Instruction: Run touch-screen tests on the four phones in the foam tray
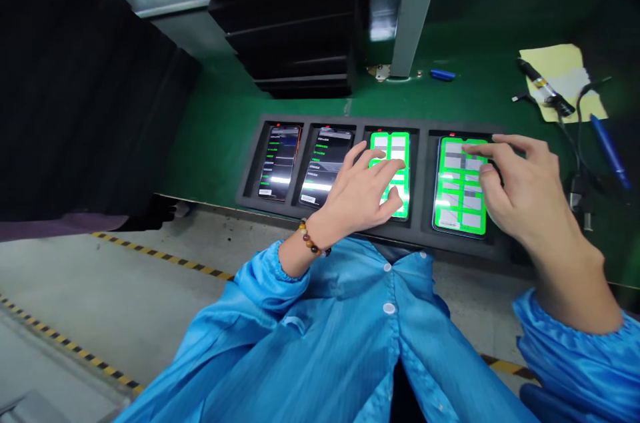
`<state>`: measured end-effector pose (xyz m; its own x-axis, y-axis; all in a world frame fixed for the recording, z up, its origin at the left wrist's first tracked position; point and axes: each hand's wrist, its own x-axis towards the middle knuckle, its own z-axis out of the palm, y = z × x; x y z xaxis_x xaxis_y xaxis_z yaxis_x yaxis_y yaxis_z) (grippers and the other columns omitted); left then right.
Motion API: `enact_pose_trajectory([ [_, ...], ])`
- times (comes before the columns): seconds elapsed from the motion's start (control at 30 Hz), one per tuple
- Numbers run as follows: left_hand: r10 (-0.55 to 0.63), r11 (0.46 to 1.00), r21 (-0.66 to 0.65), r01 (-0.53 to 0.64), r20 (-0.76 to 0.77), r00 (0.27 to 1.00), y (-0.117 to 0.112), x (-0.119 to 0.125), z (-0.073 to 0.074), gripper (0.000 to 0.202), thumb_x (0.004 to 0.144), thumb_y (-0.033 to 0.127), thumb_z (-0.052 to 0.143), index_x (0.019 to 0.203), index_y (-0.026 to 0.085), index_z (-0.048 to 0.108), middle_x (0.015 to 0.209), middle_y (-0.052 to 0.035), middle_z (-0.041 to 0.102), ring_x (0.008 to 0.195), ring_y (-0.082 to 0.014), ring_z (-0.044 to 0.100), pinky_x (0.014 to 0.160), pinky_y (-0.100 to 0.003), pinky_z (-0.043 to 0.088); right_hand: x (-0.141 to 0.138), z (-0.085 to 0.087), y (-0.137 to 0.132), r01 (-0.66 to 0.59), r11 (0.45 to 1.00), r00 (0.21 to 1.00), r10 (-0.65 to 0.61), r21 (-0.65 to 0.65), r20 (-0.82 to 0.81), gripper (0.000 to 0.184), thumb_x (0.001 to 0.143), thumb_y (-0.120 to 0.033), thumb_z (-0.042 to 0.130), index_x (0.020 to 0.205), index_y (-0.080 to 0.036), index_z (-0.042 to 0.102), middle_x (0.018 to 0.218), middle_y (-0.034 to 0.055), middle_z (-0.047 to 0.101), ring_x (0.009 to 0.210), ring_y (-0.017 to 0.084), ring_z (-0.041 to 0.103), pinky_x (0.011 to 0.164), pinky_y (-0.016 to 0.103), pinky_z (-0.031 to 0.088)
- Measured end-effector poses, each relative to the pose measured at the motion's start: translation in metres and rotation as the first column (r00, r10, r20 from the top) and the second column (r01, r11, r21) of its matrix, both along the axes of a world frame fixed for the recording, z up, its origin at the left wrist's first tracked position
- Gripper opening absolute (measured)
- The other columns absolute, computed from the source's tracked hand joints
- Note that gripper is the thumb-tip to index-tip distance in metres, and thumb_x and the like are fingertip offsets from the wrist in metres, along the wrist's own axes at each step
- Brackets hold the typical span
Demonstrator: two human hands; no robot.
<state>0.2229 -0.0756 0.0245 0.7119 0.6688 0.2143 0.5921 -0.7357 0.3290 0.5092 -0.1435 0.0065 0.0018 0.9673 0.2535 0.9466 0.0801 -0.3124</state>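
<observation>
A dark foam tray (423,189) holds several smartphones side by side in its slots. My left hand (357,193), a beaded bracelet on its wrist, is over a smartphone (400,209) with a green grid on its screen; its fingers are spread and hold nothing. At the right end, my right hand (523,189) reaches over another green-grid smartphone (455,209), index fingertip at the upper part of the screen. Whether either hand's fingertips press the glass, I cannot tell. Further left lie a smartphone (323,163) and an end smartphone (279,163), both showing dark screens with text lines.
The tray lies at the near edge of a green bench (220,109). To the right are yellow paper (555,56), a black-and-clear pen-like tool (545,86), cables (575,163) and a blue pen (610,149). A blue cap (443,75) lies by a metal post (415,9). Black curtains (300,9) hang behind.
</observation>
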Motion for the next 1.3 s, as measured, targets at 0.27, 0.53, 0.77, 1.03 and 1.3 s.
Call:
enact_pose_trajectory([
  [0.27, 0.03, 0.999, -0.024, -0.03, 0.006, 1.0, 0.001, -0.006, 0.0, 0.041, 0.101, 0.025, 0.052, 0.139, 0.021, 0.067, 0.128, -0.0039, 0.083, 0.138, -0.0294, 0.063, 0.138, -0.057, 0.026, -0.007, 0.006, -0.039, -0.052, 0.998, 0.999, 0.051, -0.027, -0.004, 0.045, 0.113, -0.036, 0.037, 0.139, -0.023, 0.071, 0.127, 0.0125, 0.073, 0.146, 0.035, 0.058, 0.106, 0.055, 0.048],
  [0.53, 0.223, 0.974, 0.041, -0.222, -0.024, 0.975, 0.008, -0.005, 0.003, 0.037, 0.101, 0.032, 0.056, 0.133, 0.019, 0.068, 0.123, -0.0079, 0.082, 0.131, -0.0337, 0.064, 0.134, -0.061, 0.03, -0.019, -0.003, 0.001, -0.083, 0.997, 0.993, 0.082, -0.003, -0.084, 0.046, 0.111, -0.037, 0.037, 0.135, -0.019, 0.071, 0.132, 0.0149, 0.073, 0.146, 0.033, 0.058, 0.118, 0.057, 0.042],
  [0.77, 0.133, 0.989, 0.066, -0.13, -0.039, 0.99, 0.002, 0.035, 0.006, 0.037, 0.103, 0.036, 0.056, 0.131, 0.015, 0.067, 0.122, -0.0121, 0.082, 0.133, -0.0349, 0.064, 0.133, -0.057, 0.035, -0.003, -0.003, -0.02, 0.137, 0.99, 0.991, -0.137, 0.036, 0.003, 0.046, 0.11, -0.038, 0.036, 0.131, -0.019, 0.074, 0.13, 0.0162, 0.073, 0.143, 0.033, 0.06, 0.117, 0.058, 0.043],
  [1.03, 0.143, 0.99, -0.002, -0.143, -0.026, 0.989, 0.006, 0.026, 0.01, 0.037, 0.105, 0.032, 0.053, 0.135, 0.014, 0.067, 0.123, -0.0101, 0.082, 0.134, -0.0318, 0.064, 0.136, -0.054, 0.03, -0.007, -0.005, -0.015, 0.135, 0.99, 0.99, -0.134, 0.03, -0.039, 0.046, 0.11, -0.04, 0.036, 0.13, -0.019, 0.073, 0.13, 0.0172, 0.073, 0.143, 0.034, 0.059, 0.113, 0.058, 0.045],
  [1.3, 0.183, 0.983, -0.016, -0.182, 0.151, 0.972, 0.001, -0.023, 0.014, 0.04, 0.103, 0.024, 0.051, 0.14, 0.022, 0.065, 0.136, -0.0048, 0.079, 0.138, -0.0251, 0.065, 0.139, -0.053, 0.026, -0.015, -0.003, -0.04, -0.054, 0.998, 0.997, 0.055, 0.025, -0.058, 0.041, 0.111, -0.033, 0.042, 0.139, -0.025, 0.07, 0.133, 0.0125, 0.072, 0.145, 0.033, 0.06, 0.113, 0.055, 0.046],
])
